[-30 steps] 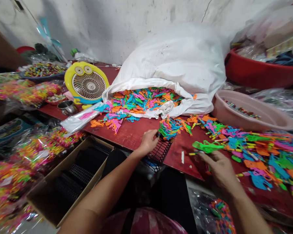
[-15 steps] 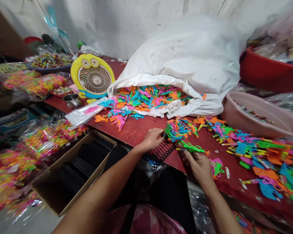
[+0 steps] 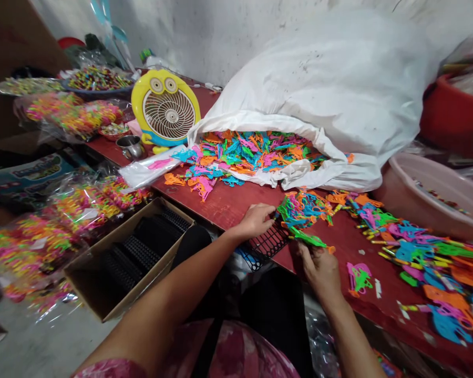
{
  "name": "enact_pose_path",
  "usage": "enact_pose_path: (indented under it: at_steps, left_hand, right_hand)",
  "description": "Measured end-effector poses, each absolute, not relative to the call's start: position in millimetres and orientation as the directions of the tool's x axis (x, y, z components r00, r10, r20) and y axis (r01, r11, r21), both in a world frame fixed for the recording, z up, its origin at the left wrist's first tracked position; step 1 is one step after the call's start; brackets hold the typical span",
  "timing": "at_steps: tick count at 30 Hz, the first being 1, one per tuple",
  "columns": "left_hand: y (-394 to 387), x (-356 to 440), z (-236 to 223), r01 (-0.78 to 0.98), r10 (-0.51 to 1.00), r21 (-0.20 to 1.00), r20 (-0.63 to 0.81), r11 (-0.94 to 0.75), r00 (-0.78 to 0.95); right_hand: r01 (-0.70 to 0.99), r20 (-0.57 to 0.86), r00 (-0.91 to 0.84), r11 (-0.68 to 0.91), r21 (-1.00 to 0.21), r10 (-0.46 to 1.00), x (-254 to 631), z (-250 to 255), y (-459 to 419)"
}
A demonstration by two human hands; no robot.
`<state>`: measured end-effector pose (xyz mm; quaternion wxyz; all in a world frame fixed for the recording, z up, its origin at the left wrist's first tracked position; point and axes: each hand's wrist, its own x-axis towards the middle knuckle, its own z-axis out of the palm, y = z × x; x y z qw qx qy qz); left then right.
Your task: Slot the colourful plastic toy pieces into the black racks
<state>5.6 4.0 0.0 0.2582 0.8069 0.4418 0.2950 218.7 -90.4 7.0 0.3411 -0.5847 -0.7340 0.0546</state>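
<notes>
My left hand (image 3: 257,219) is at the table's front edge, its fingers closed around the upper side of a black plastic grid rack (image 3: 263,244). The rack tilts over the edge, and a blue piece shows beneath it. My right hand (image 3: 320,265) pinches a green plastic toy gun (image 3: 306,238) with an orange end, beside the rack's right side. Just behind both hands, a bunched pile of toy guns (image 3: 309,207) in green, blue, orange and pink touches or nearly touches the rack. The fingertips of my right hand are partly hidden.
A white sack (image 3: 319,79) spills toy guns at the back. Toy guns with yellow-ended sticks (image 3: 413,236) cover the right, near a pink basin (image 3: 429,194). A yellow fan (image 3: 169,113) stands left. Below it, a cardboard box (image 3: 90,286) holds black racks, beside bagged toys (image 3: 35,241).
The view has turned slightly left, so the scene sits further right. My right hand and the green toy gun have come slightly closer to the rack. Both holds look the same.
</notes>
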Motion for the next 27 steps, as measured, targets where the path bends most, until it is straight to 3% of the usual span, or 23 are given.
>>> enact_pose_path:
  at_steps: [6,10,17,22,27]
  left_hand:
    - [3.2,5.9,0.4,0.564,0.87,0.678,0.25,-0.471,0.425]
    - [3.5,6.0,-0.8,0.572,0.869,0.669,0.254,-0.475,0.425]
    - [2.0,4.8,3.7,0.585,0.868,0.658,0.239,-0.474,0.435]
    - [-1.5,4.3,10.9,0.6,0.877,0.662,0.201,-0.45,0.436]
    - [-2.7,4.6,14.4,0.593,0.878,0.671,0.195,-0.445,0.437]
  right_hand:
    - [0.78,0.478,-0.114,0.376,-0.501,0.871,209.8,6.6,-93.3]
    - [0.741,0.541,-0.274,0.533,-0.409,0.795,211.7,9.6,-91.2]
    - [0.746,0.469,-0.403,0.579,-0.329,0.786,220.2,12.6,-87.2]
    - [0.656,0.443,-0.471,0.639,-0.402,0.763,228.5,17.2,-83.6]
    - [0.7,0.43,-0.361,0.545,-0.462,0.827,217.3,21.4,-76.4]
